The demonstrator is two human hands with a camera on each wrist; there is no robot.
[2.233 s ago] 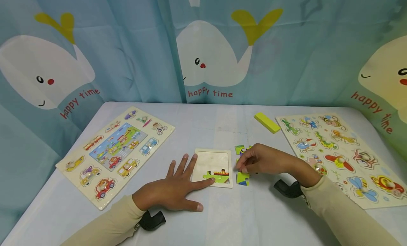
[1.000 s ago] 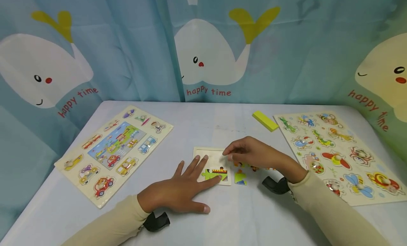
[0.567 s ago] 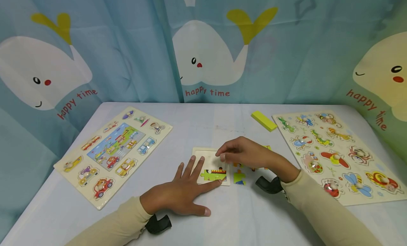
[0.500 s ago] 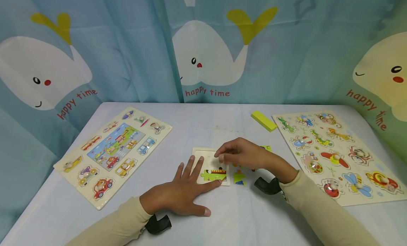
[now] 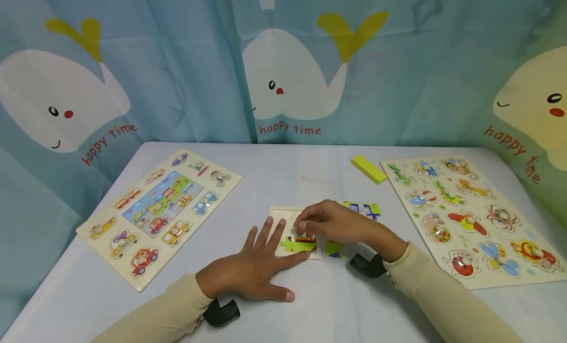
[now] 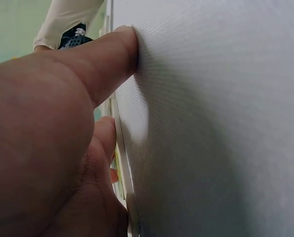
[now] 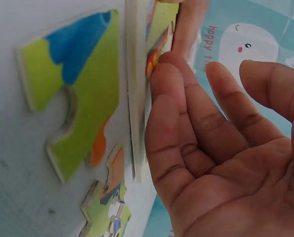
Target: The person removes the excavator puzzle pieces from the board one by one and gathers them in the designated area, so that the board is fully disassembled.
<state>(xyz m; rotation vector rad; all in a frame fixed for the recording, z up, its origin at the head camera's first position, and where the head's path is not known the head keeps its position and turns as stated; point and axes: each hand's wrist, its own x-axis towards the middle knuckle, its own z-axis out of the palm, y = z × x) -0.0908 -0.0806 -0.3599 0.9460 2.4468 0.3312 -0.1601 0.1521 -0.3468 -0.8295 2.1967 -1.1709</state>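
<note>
A small wooden puzzle tray (image 5: 283,208) lies mid-table, with joined green pieces (image 5: 298,246) along its near side, one showing part of a red vehicle. My left hand (image 5: 252,270) lies flat with spread fingers; several fingertips rest on the tray's left and near edges, and the thumb touches the cloth. Over the tray's right side, my right hand (image 5: 338,222) has its fingers loosely bent. In the right wrist view, thumb and index finger stand apart and no piece shows between them. A loose green-and-blue puzzle piece (image 7: 77,84) lies beside the tray; others are partly hidden under that hand.
Loose puzzle pieces (image 5: 363,208) lie beyond the right hand. A yellow-green block (image 5: 368,169) sits farther back. A vehicle knob-puzzle board (image 5: 159,217) is at the left, an insect board (image 5: 471,220) at the right. A whale-print curtain (image 5: 283,72) hangs behind the table.
My right hand has moved left from the loose pieces onto the tray, then slightly nearer to the joined pieces. The left hand has shifted slightly right and stays flat.
</note>
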